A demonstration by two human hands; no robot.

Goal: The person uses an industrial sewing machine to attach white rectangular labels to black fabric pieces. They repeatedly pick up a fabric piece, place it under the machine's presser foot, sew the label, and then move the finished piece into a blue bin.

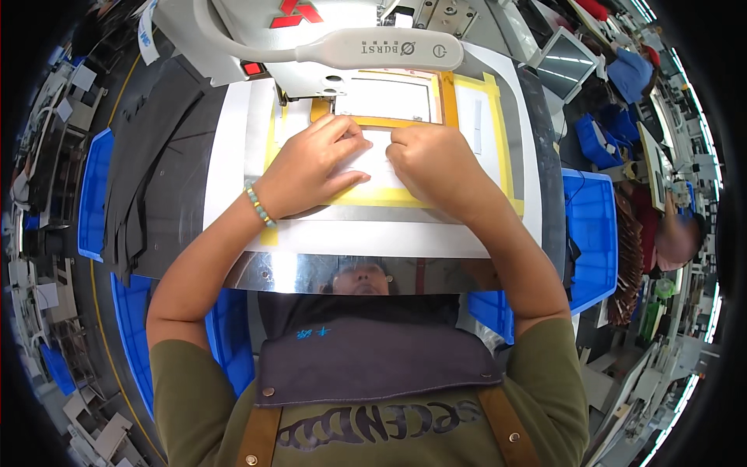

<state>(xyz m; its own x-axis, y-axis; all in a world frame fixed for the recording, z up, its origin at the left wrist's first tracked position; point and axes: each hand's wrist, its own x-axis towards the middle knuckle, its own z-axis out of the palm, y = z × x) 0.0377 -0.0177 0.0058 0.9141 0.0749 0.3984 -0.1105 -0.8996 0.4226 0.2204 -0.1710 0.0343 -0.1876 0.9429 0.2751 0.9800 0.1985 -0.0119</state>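
My left hand [311, 165] rests over a white sheet bordered with yellow tape [498, 144], its fingers bent and its thumb held apart from them. Nothing shows between that thumb and forefinger. Beside it, my right hand [437, 167] is closed with the fingers curled under; whatever they may grip is hidden. Just beyond both hands lies an amber rectangular frame [450, 101] around a white panel with a dark outline [389, 97]. My left fingers are close to the frame's near edge.
A white sewing machine head [257, 23] and a lamp bar [381, 48] overhang the far side. Dark fabric strips [144, 156] drape at left. Blue bins [591, 241] stand on both sides. A shiny metal edge [311, 272] borders the table near me. Other people work at right.
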